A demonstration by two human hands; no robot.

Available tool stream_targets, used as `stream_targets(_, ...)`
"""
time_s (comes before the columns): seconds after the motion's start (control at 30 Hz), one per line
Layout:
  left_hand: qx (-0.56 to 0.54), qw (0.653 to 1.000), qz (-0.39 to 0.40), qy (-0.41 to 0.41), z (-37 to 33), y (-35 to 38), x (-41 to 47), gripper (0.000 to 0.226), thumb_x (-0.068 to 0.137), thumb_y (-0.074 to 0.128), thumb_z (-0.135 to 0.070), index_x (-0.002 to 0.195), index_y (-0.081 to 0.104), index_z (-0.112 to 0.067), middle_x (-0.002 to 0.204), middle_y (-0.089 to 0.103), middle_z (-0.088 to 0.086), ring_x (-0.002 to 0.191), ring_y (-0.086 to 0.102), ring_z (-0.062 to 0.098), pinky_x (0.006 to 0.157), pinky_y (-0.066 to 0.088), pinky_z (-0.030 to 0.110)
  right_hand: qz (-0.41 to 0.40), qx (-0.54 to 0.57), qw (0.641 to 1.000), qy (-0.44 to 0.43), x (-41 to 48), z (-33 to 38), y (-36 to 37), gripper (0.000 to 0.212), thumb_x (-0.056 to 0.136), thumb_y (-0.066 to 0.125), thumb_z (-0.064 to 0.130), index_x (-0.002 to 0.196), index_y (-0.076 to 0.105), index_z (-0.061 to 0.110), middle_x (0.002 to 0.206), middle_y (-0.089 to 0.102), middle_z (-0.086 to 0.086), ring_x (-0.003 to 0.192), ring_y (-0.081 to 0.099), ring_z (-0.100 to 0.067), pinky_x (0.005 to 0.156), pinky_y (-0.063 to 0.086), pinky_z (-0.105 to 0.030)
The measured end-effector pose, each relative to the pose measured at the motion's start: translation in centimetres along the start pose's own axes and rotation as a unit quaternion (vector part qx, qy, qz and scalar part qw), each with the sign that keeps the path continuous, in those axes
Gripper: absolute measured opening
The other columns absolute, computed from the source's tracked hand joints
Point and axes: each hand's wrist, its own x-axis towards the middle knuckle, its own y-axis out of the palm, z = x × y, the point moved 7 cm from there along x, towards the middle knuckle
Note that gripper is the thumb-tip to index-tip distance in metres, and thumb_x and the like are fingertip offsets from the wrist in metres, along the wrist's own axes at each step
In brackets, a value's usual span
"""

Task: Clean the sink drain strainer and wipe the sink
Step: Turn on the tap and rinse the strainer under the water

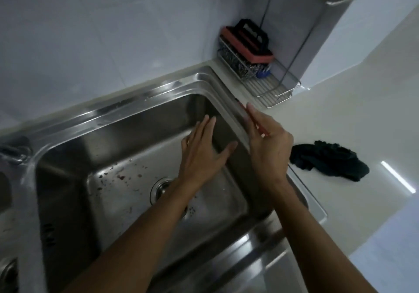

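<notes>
The steel sink (127, 111) has reddish food bits scattered on its floor. My left forearm partly covers the round drain strainer (161, 185) in the middle. My left hand (204, 154) hovers over the basin near the right wall, fingers straight and spread, holding nothing. At the sink's right rim, my right hand (267, 143) pinches a thin red stick-like thing (243, 106) that runs along its fingers and points to the back corner. What the red thing is I cannot make out.
A dark crumpled cloth (328, 161) lies on the white counter to the right. In the back corner, a wire rack (269, 88) holds a red and black scrub brush (247, 41) and steel wool. At bottom left, a second drain (6, 272) shows.
</notes>
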Motion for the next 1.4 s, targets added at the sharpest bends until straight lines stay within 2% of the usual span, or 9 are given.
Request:
stream_targets(0.13, -0.022, 0.998, -0.048, 0.018, -5.4, 0.5, 6.1, 0.088, 0.094, 0.039, -0.078, 0.163, 0.019, -0.028, 0.173, 0.015, -0.004, 0.158, 0.012, 0.013, 0.125, 0.012, 0.049, -0.04, -0.042, 0.997, -0.05, 7.9, -1.5, -1.5, 0.031, 0.1, 0.064, 0.024, 0.13, 0.069, 0.025, 0.116, 0.076, 0.003, 0.09, 0.072, -0.015, 0.082, 0.06, -0.039)
stream_targets(0.3, -0.035, 0.996, -0.081, 0.011, -8.0, 2.1, 9.9, 0.085, 0.096, 0.04, -0.074, 0.162, 0.025, -0.023, 0.172, 0.019, 0.002, 0.158, 0.015, 0.019, 0.126, 0.016, 0.056, -0.046, -0.099, 0.992, -0.06, 13.6, -5.0, -2.7, 0.028, 0.101, 0.062, 0.035, 0.128, 0.07, 0.034, 0.106, 0.078, 0.006, 0.08, 0.068, -0.018, 0.072, 0.058, -0.04)
stream_targets(0.53, -0.021, 0.994, -0.109, 0.009, -7.9, 3.3, 10.6, 0.08, 0.097, 0.041, -0.072, 0.16, 0.031, -0.024, 0.172, 0.016, -0.001, 0.159, 0.012, 0.015, 0.126, 0.014, 0.052, -0.021, -0.149, 0.985, -0.085, 15.4, -6.9, -2.1, 0.029, 0.102, 0.058, 0.038, 0.129, 0.068, 0.041, 0.107, 0.077, 0.009, 0.084, 0.067, -0.022, 0.068, 0.056, -0.038)
stream_targets(0.63, -0.01, 0.993, -0.117, 0.007, -7.6, 3.1, 10.9, 0.078, 0.097, 0.04, -0.073, 0.159, 0.032, -0.026, 0.173, 0.015, -0.003, 0.159, 0.011, 0.013, 0.126, 0.011, 0.048, -0.01, -0.193, 0.974, -0.121, 15.6, -6.4, -1.4, 0.025, 0.1, 0.058, 0.044, 0.121, 0.071, 0.041, 0.104, 0.077, 0.009, 0.09, 0.065, -0.027, 0.062, 0.043, -0.028)
stream_targets(0.7, -0.007, 0.993, -0.12, 0.006, -7.3, 2.8, 10.9, 0.079, 0.096, 0.039, -0.074, 0.159, 0.032, -0.026, 0.173, 0.015, -0.003, 0.159, 0.011, 0.012, 0.126, 0.011, 0.045, 0.016, -0.226, 0.965, -0.133, 15.5, -6.6, -0.9, 0.036, 0.096, 0.053, 0.061, 0.12, 0.071, 0.041, 0.11, 0.075, 0.012, 0.096, 0.061, -0.026, 0.064, 0.036, -0.026)
stream_targets(0.8, 0.004, 0.993, -0.121, 0.009, -6.8, 2.4, 10.5, 0.079, 0.096, 0.041, -0.073, 0.158, 0.032, -0.026, 0.173, 0.016, -0.002, 0.158, 0.012, 0.012, 0.125, 0.011, 0.046, 0.055, -0.246, 0.957, -0.143, 15.1, -7.0, -0.3, 0.072, 0.083, 0.042, 0.088, 0.127, 0.068, 0.037, 0.125, 0.071, 0.016, 0.105, 0.056, -0.023, 0.066, 0.038, -0.026)
stream_targets(1.03, 0.034, 0.995, -0.094, 0.019, -5.9, 1.5, 8.5, 0.084, 0.093, 0.04, -0.072, 0.161, 0.027, -0.024, 0.173, 0.013, 0.0, 0.159, 0.012, 0.016, 0.121, 0.012, 0.045, 0.127, -0.312, 0.923, -0.189, 13.6, -6.4, 0.2, 0.116, 0.064, 0.04, 0.101, 0.151, 0.046, 0.026, 0.15, 0.053, 0.005, 0.11, 0.053, -0.028, 0.082, 0.047, -0.031)
stream_targets(1.2, 0.047, 0.994, -0.094, 0.016, -4.8, -0.3, 6.0, 0.086, 0.095, 0.043, -0.075, 0.162, 0.027, -0.024, 0.173, 0.012, 0.0, 0.159, 0.01, 0.015, 0.124, 0.015, 0.049, 0.15, -0.299, 0.926, -0.176, 12.1, -5.3, -0.7, 0.124, 0.063, 0.042, 0.102, 0.161, 0.02, 0.029, 0.154, 0.048, -0.001, 0.111, 0.051, -0.027, 0.078, 0.048, -0.034)
stream_targets(1.4, 0.04, 0.991, -0.122, 0.023, -2.6, -5.6, 1.0, 0.084, 0.095, 0.044, -0.073, 0.161, 0.029, -0.023, 0.173, 0.014, 0.0, 0.158, 0.014, 0.014, 0.122, 0.014, 0.046, 0.118, -0.267, 0.94, -0.175, 7.5, 0.1, -1.3, 0.122, 0.068, 0.051, 0.095, 0.162, 0.008, 0.03, 0.156, 0.043, -0.004, 0.126, 0.047, -0.034, 0.092, 0.05, -0.046)
